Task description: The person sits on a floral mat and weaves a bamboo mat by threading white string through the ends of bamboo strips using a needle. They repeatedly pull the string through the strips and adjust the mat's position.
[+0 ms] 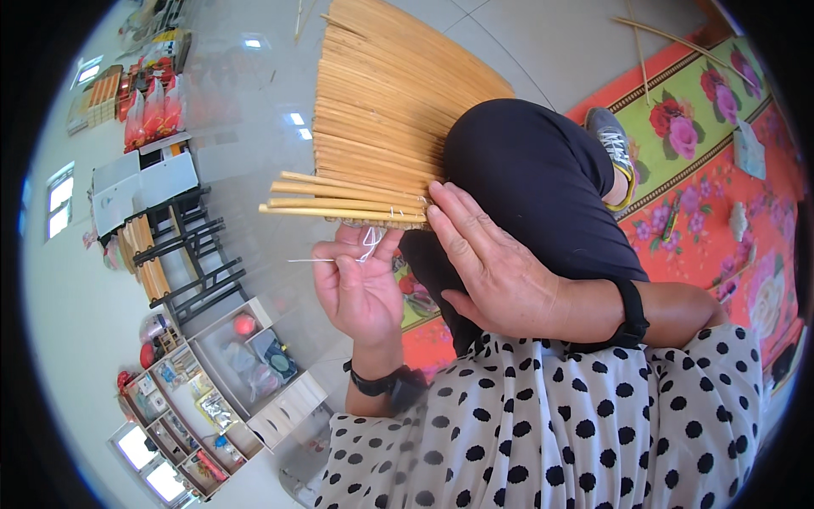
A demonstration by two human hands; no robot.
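A fan-shaped mat of thin, straw-coloured sticks (381,102) leans across my bent knee, its sticks packed side by side. Along its near edge, a few sticks (339,204) stick out farther to the left, with white stitches showing near their right ends. My left hand (360,293), just below that edge, pinches a thin needle (309,260) that points left. White thread (370,242) loops between the fingers and the mat's edge. My right hand (500,271) is flat, fingers stretched together, with its fingertips touching the right ends of the near sticks. Its thumb is partly visible underneath.
A red and green flowered mat (678,195) covers the floor at the right, with loose sticks (678,38) at its far end. Shelves with small goods (186,399) and black folding frames (191,246) stand at the left. My dark-trousered knee (526,170) rises beside the sticks.
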